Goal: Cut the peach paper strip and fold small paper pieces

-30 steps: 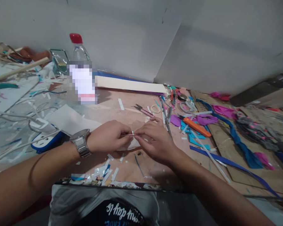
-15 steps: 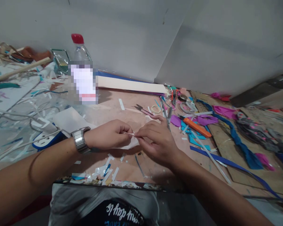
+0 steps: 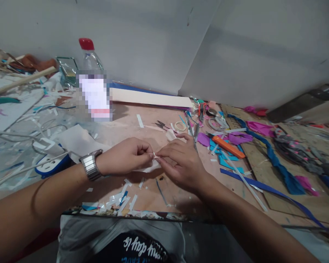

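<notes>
My left hand (image 3: 128,155), with a metal watch (image 3: 90,165) on its wrist, is closed in a pinch on a piece of white paper (image 3: 149,167). Fingertip to fingertip with it, my right hand (image 3: 181,159) pinches the same paper's edge, its little finger raised. A thin pale twist of the paper shows between the fingertips; most of the sheet hangs beneath and behind both hands. Beyond the right hand lie scissors (image 3: 162,126) and a roll of tape (image 3: 180,126). Small white paper scraps (image 3: 123,201) are scattered at the table's near edge.
A bottle with a red cap (image 3: 86,44) stands at the back left. A blue-and-white power strip (image 3: 50,166) with cables lies by my left forearm. To the right are an orange utility knife (image 3: 228,147), a blue ribbon (image 3: 276,190) and a wooden board (image 3: 279,204).
Both hands stay pinched together on the paper, with only slight finger movement at the pinch. The whole view has shifted a little.
</notes>
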Motion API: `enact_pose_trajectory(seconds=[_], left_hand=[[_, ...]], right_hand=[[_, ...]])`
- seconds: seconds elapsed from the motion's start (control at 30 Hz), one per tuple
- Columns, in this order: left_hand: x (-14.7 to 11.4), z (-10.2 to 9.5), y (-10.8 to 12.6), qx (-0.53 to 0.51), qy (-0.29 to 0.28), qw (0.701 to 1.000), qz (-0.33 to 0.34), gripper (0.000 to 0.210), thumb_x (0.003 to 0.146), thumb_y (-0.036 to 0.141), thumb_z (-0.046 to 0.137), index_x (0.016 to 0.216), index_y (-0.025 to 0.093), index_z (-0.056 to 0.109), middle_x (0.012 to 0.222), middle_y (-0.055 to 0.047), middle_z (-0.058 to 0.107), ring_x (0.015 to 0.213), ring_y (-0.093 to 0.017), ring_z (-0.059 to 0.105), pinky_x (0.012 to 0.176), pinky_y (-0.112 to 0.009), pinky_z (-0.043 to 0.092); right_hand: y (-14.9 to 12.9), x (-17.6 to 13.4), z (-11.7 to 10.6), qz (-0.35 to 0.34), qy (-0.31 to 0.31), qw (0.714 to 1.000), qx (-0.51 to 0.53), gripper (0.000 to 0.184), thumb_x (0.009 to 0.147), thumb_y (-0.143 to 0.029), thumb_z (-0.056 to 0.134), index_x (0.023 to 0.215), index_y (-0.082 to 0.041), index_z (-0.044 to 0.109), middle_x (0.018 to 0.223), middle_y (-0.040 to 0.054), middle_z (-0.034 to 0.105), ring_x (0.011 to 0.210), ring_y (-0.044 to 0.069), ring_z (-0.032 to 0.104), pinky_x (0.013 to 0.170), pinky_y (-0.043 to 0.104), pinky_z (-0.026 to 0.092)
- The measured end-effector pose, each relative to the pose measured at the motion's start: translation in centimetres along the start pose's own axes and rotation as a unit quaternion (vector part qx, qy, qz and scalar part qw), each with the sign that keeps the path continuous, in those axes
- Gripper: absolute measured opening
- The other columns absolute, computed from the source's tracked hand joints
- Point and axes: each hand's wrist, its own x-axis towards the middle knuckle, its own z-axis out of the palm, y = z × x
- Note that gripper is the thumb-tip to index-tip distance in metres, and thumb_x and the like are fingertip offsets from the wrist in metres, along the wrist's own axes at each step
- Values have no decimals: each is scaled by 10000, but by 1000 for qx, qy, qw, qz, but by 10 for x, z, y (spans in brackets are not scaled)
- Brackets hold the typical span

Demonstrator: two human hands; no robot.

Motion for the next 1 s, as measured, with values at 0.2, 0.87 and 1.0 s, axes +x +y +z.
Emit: enact_pose_trajectory(seconds=[0.2, 0.87, 1.0], left_hand=[[0, 2, -3, 47, 17, 999, 20, 320, 957, 381, 556, 738, 158, 624, 626, 38, 517, 598, -106, 440, 555, -233, 305], [0, 7, -6, 284, 70, 948, 123, 299, 1033, 343, 513, 842, 185, 681, 684, 2, 671, 603, -138, 561, 597, -275, 316], [1, 10, -10, 326, 83, 928, 162, 294, 1053, 327, 493, 867, 188, 673, 728, -5, 696, 651, -149, 601, 599, -274, 331]], right_hand=[[-1, 1, -2, 11, -26, 1000, -9, 88, 979, -219, 643, 973, -259, 722, 877, -30, 790, 883, 194, 706, 1123, 488, 263], [1, 1, 0, 64, -73, 995, 3, 93, 978, -239, 611, 932, -224, 690, 923, 42, 745, 1059, 268, 601, 1070, 506, 294], [1, 2, -2, 67, -80, 994, 22, 106, 979, -211, 565, 971, -213, 671, 961, 64, 716, 1115, 283, 572, 1072, 513, 318]])
